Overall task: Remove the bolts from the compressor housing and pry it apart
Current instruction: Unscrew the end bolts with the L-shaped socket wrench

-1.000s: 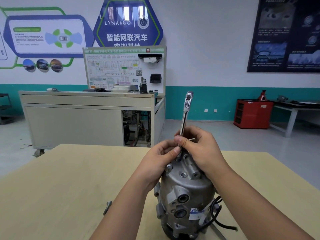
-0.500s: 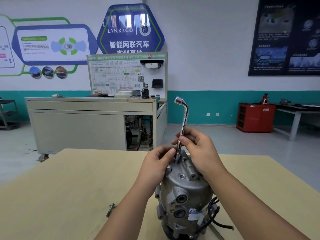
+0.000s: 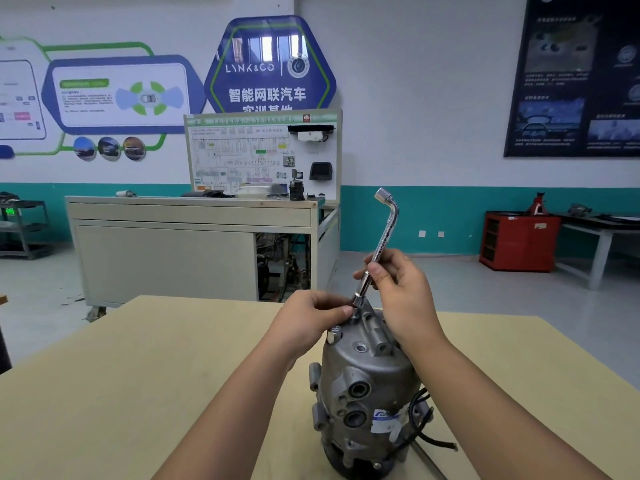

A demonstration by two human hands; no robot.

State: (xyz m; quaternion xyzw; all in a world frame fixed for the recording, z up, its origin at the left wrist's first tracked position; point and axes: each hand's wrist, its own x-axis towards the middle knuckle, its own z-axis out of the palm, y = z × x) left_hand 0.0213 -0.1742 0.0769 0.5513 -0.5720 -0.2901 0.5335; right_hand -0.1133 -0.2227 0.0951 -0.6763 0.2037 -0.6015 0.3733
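R hand [image 3: 405,299] grips wrench [image 3: 386,230] shaft; L hand [image 3: 311,317] pinches its socket atop compressor [image 3: 367,375].

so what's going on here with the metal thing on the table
A person is working on a compressor standing upright on a wooden table. The right hand holds an L-shaped wrench by its shaft, socket end down on the top of the housing. The left hand pinches the wrench's lower end there. Another bolt sits in the top beside it.
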